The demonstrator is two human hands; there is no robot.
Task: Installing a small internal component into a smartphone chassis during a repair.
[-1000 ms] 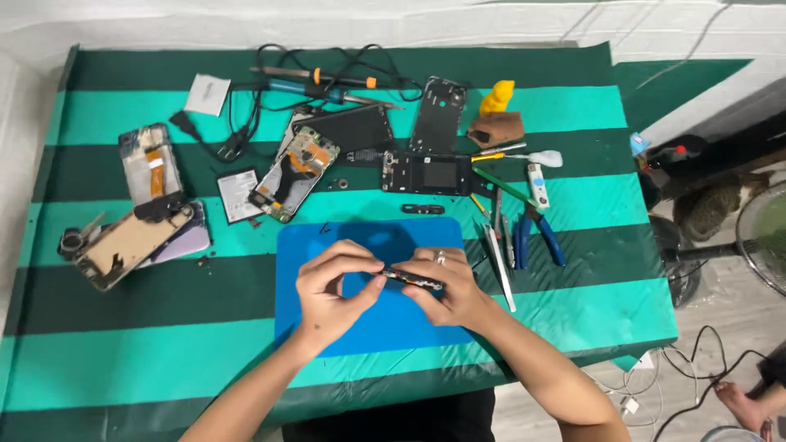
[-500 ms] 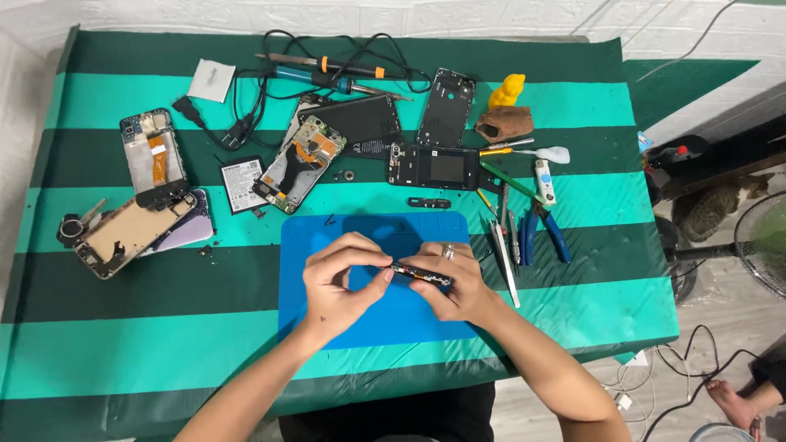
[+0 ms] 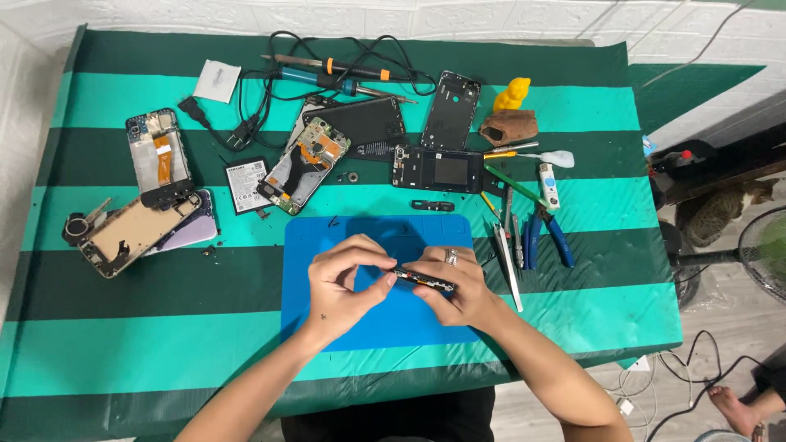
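Since a moment ago I see hardly any change: both hands stay over the blue mat (image 3: 327,327) on the striped surface (image 3: 123,327). My left hand (image 3: 348,286) and right hand (image 3: 458,286) pinch a thin dark phone part (image 3: 424,280) between their fingertips, each grip narrow on it. Its long axis runs left to right, tilting slightly down toward the right.

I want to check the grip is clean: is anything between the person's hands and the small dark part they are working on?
Nothing visible is. The left hand and right hand both touch the small dark part directly with bare fingers, holding it above the blue mat. The nearest tools, the tweezers, lie apart to the right.
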